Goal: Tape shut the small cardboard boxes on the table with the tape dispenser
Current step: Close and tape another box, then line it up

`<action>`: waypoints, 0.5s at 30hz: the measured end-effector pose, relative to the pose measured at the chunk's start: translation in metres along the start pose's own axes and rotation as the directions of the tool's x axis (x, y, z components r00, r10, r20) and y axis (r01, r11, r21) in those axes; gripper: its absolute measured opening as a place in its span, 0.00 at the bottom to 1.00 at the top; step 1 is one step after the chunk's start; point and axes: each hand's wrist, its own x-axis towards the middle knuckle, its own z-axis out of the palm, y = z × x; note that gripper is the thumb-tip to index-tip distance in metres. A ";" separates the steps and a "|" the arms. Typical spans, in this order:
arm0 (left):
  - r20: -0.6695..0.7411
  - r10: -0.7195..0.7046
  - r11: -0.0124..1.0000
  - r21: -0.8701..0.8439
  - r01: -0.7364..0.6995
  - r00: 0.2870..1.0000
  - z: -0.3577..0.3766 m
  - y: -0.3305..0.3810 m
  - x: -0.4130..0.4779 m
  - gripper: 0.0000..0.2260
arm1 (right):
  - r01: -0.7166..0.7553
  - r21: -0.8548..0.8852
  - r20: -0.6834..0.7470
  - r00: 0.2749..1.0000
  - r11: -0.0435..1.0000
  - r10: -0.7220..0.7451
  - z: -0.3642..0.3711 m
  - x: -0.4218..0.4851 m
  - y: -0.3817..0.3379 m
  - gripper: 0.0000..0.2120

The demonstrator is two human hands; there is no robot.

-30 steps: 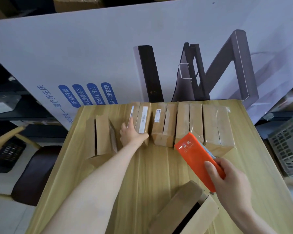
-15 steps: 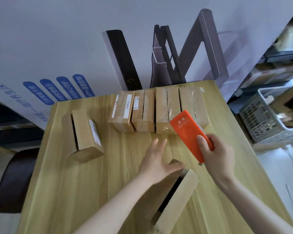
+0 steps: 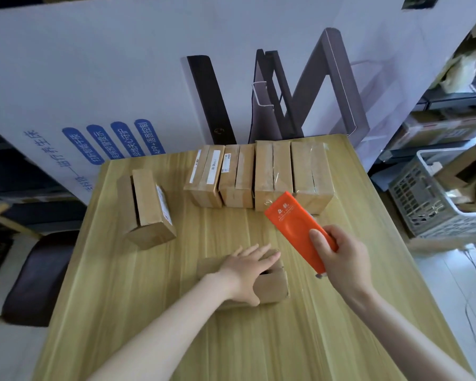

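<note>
On the table (image 3: 149, 312), a row of boxes (image 3: 259, 177) lines the far edge; a lone box (image 3: 149, 207) stands left. Your left hand (image 3: 248, 270) lies flat, fingers straight, on the near box (image 3: 272, 290). Your right hand (image 3: 344, 259) grips the dispenser (image 3: 294, 224) beside it.

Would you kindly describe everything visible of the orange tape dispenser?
The tape dispenser is a flat, elongated bright orange body, plastic by its look, with small white lettering near its far end and a shallow oval recess on its face. It is held tilted above the table, far end toward the row of boxes. The right hand grips its near end, thumb on top. The tape cannot be made out.
</note>
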 end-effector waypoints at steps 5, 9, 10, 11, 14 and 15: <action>-0.307 -0.264 0.646 -0.760 -0.069 0.914 0.009 0.005 -0.022 0.33 | 0.034 0.064 0.119 0.992 0.997 -0.041 -0.011 -0.018 0.001 0.08; -0.030 -0.501 -0.129 -0.986 -0.109 0.865 -0.024 0.005 -0.045 0.23 | 0.065 0.110 0.221 0.971 0.992 -0.088 -0.018 -0.031 -0.005 0.07; 0.005 -0.453 -0.195 -0.976 -0.094 0.891 -0.031 0.005 -0.050 0.25 | 0.073 0.112 0.249 0.964 0.991 -0.099 -0.019 -0.034 -0.006 0.07; 0.016 -0.401 -0.225 -0.971 -0.082 0.916 -0.036 0.006 -0.056 0.26 | 0.081 0.112 0.276 0.955 0.990 -0.110 -0.018 -0.036 -0.008 0.07; -0.015 -0.348 -0.242 -0.964 -0.105 0.937 -0.045 0.010 -0.072 0.24 | 0.106 0.083 0.337 0.933 0.991 -0.128 -0.016 -0.041 -0.009 0.06; -0.034 -0.353 -0.248 -0.960 -0.129 0.935 -0.048 0.012 -0.078 0.22 | 0.113 0.069 0.349 0.928 0.991 -0.130 -0.016 -0.041 -0.010 0.06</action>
